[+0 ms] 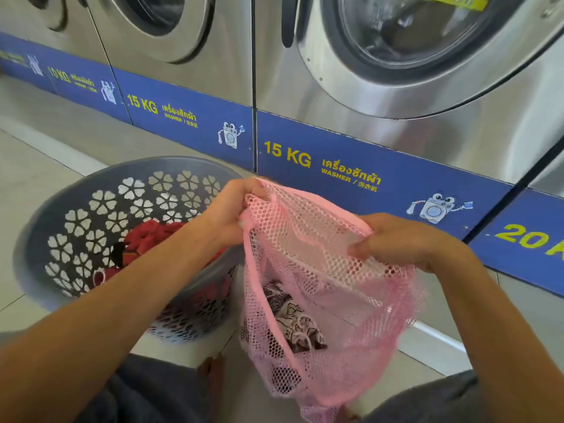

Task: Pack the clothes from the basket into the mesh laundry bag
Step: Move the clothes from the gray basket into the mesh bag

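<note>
- Both hands hold the pink mesh bag (329, 288) up by its rim: the left hand (232, 209) pinches the far-left part of the rim, the right hand (406, 239) grips the right part, thumb over the mesh.
- Between them the mouth is stretched apart, opening toward the person.
- A dark patterned garment (293, 319) already lies low in the bag.
- The basket (61, 190) stands on the floor just left of the bag, touching or nearly touching it; red clothes (146, 239) lie inside, partly behind the left forearm.
- Step in hand, as I judge it: holding the bag open between loads, with packing partly done.
- Next move likely calls for one hand to let go and reach left for the red clothes while the other keeps the mouth from sagging shut.
- Washers (396, 87) line the far wall.
</note>
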A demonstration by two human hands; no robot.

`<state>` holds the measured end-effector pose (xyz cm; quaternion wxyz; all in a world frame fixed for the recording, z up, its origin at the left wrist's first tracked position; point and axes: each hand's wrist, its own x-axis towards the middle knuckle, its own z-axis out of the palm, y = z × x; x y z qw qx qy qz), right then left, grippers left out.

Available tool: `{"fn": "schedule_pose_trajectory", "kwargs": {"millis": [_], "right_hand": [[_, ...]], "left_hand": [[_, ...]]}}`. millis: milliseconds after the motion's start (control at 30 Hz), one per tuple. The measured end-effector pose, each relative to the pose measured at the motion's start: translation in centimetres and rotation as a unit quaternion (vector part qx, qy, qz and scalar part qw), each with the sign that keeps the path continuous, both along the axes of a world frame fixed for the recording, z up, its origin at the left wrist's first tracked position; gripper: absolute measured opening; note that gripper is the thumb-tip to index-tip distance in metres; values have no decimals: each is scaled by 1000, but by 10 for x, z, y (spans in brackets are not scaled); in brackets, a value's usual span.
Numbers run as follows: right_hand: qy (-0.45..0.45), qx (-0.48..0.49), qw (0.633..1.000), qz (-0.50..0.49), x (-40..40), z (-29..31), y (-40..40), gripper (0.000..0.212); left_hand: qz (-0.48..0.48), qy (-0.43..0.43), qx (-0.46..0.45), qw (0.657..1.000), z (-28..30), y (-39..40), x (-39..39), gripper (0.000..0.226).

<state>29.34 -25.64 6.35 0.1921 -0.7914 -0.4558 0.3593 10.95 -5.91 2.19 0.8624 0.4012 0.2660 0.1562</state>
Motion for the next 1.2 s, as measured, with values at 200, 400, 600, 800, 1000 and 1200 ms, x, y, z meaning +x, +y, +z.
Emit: {"fn": "schedule_pose_trajectory", "kwargs": {"millis": [200, 400, 600, 800, 1000, 1200], "right_hand": [[209, 100, 971, 63, -14, 16, -1, 51], [118, 127, 973, 151, -17, 10, 3, 89], [-171, -68, 973, 141, -35, -12, 10, 119], [-340, -67, 932, 103, -53, -28, 19, 56], [-330, -36, 942, 43, -42, -33, 24, 15], [-252, 24, 964, 78, -38, -36, 26, 38]], "left_hand": [[47, 122, -24, 991, -3, 9, 0, 22], [74, 153, -34, 985, -6, 9, 3, 20], [102, 138, -52, 984, -13, 15, 5, 27], [85, 141, -49, 985, -13, 13, 6, 15], [90, 131, -44, 986, -5, 17, 3, 13], [112, 99, -50, 988, 1, 15, 5, 4]]}}
